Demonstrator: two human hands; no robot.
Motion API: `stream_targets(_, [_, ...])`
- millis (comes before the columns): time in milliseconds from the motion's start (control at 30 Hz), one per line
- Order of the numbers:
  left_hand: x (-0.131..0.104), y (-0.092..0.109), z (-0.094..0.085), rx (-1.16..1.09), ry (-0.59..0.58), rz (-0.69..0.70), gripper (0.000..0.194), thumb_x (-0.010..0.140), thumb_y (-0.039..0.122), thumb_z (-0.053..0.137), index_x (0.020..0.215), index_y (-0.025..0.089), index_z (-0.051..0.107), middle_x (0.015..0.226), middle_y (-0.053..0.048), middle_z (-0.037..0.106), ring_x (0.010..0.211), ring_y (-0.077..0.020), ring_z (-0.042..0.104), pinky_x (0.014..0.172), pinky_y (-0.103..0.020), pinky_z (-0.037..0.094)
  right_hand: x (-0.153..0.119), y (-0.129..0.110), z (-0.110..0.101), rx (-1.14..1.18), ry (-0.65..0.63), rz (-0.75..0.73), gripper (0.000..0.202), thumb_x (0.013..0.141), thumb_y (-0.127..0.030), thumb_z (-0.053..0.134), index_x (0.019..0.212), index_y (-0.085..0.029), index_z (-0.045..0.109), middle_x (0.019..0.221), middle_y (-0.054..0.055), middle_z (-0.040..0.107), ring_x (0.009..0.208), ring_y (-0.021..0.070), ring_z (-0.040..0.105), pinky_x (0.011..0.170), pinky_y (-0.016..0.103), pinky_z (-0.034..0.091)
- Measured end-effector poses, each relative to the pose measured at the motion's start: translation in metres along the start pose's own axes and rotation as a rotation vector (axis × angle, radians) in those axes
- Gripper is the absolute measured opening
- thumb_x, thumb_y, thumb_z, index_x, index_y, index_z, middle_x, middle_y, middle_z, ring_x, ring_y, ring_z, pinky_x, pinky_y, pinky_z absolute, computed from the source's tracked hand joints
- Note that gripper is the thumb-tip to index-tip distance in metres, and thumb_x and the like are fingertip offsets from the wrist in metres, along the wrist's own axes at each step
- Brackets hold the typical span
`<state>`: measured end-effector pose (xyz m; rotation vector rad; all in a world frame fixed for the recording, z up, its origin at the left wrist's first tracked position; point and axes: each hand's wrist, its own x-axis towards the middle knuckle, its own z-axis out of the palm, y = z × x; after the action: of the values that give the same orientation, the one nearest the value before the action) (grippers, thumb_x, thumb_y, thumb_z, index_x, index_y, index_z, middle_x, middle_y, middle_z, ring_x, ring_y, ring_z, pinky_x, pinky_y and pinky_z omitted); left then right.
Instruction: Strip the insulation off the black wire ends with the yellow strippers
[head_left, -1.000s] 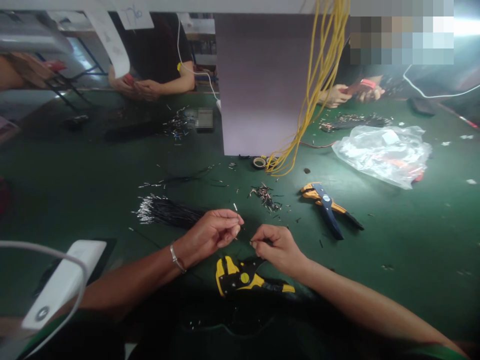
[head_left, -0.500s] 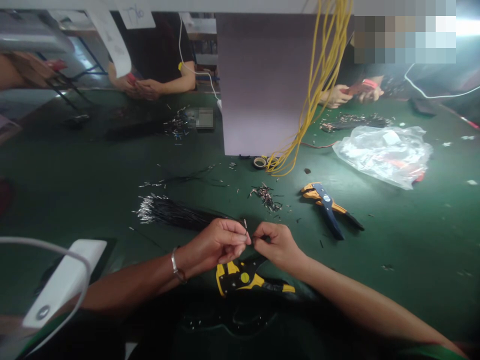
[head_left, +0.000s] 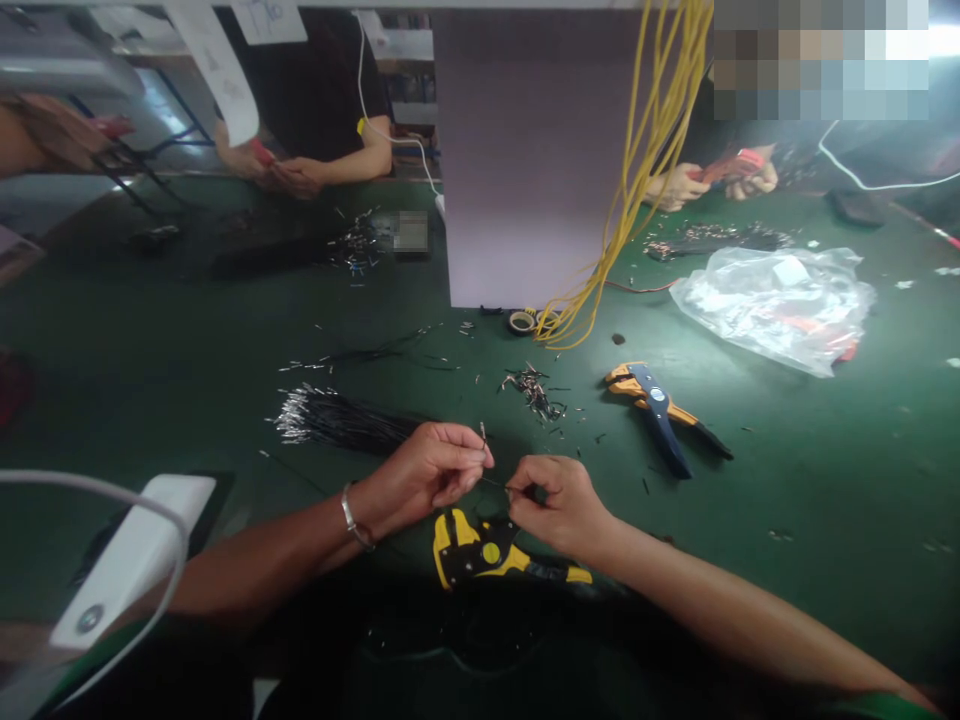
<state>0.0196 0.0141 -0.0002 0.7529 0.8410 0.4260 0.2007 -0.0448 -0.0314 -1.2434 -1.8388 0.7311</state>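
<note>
Label (head_left: 270, 20) far left bears blurred handwriting; far-right clear bag (head_left: 776, 300) shows something reddish; left hand (head_left: 442, 462) and right hand (head_left: 559, 498) pinch a wire (head_left: 495, 484).

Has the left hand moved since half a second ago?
Yes, the left hand has shifted up and leftward in the picture, judged against the yellow-and-black tool just below it.
</note>
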Motion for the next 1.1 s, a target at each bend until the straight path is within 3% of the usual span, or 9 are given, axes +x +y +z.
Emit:
stream_targets(200, [-0.003,-0.001,0.004,-0.004,-0.036,-0.057,0.01,0.066,0.018,0.068,0.069,0.009,0.064,0.044,0.001,0.052,0.032,-0.0031,0.035,0.032,-0.016,0.017,0.002,0.006,-0.001,-0.007,-0.009,0.017,0.014,0.066,-0.009,0.051,0.056,-0.019,0.054,0.051,-0.003,0.057,0.046,0.0096,0.051,0.048,0.02,0.038])
stream_targets(333, [-0.002,0.0,0.002,-0.011,-0.006,-0.017,0.011,0.066,0.018,0.068,0.07,0.009,0.064,0.044,0.002,0.051,0.033,-0.003,0.035,0.033,-0.016,0.018,0.001,0.005,-0.003,0.027,-0.048,0.042,0.014,0.067,-0.01,0.052,0.057,-0.019,0.057,0.052,-0.003,0.057,0.048,0.0102,0.051,0.05,0.021,0.038])
stream_targets(533, [0.003,-0.004,-0.003,-0.024,-0.011,-0.015,0.009,0.068,0.017,0.066,0.071,0.009,0.064,0.045,0.001,0.052,0.033,-0.0038,0.036,0.032,-0.017,0.018,0.003,0.005,-0.003,0.4,-0.057,0.394,0.01,0.065,-0.016,0.053,0.06,-0.018,0.061,0.047,-0.004,0.055,0.042,0.0096,0.046,0.043,0.021,0.039])
stream_targets(633, [0.006,-0.004,-0.005,-0.036,0.009,-0.005,0.008,0.067,0.016,0.066,0.07,0.009,0.064,0.045,0.002,0.051,0.033,-0.0036,0.035,0.032,-0.017,0.018,0.003,0.002,-0.003,0.505,-0.078,0.487,0.007,0.064,-0.017,0.055,0.059,-0.017,0.061,0.045,-0.004,0.054,0.04,0.0088,0.045,0.041,0.021,0.039])
stream_targets(867, [0.004,0.001,-0.005,-0.057,-0.002,0.025,0.008,0.068,0.015,0.066,0.072,0.009,0.064,0.046,0.002,0.051,0.035,-0.0042,0.037,0.033,-0.017,0.019,0.004,-0.001,-0.007,0.707,-0.093,0.542,0.006,0.066,-0.016,0.063,0.06,-0.017,0.062,0.045,-0.004,0.058,0.038,0.0078,0.047,0.041,0.021,0.04])
stream_targets(1100, [-0.002,0.004,-0.004,-0.106,-0.051,0.057,0.007,0.071,0.015,0.065,0.074,0.009,0.064,0.049,0.001,0.054,0.035,-0.0044,0.04,0.032,-0.016,0.022,0.003,0.001,-0.01,0.906,-0.083,0.501,0.007,0.072,-0.017,0.067,0.065,-0.016,0.066,0.047,-0.002,0.061,0.039,0.0089,0.051,0.041,0.021,0.042])
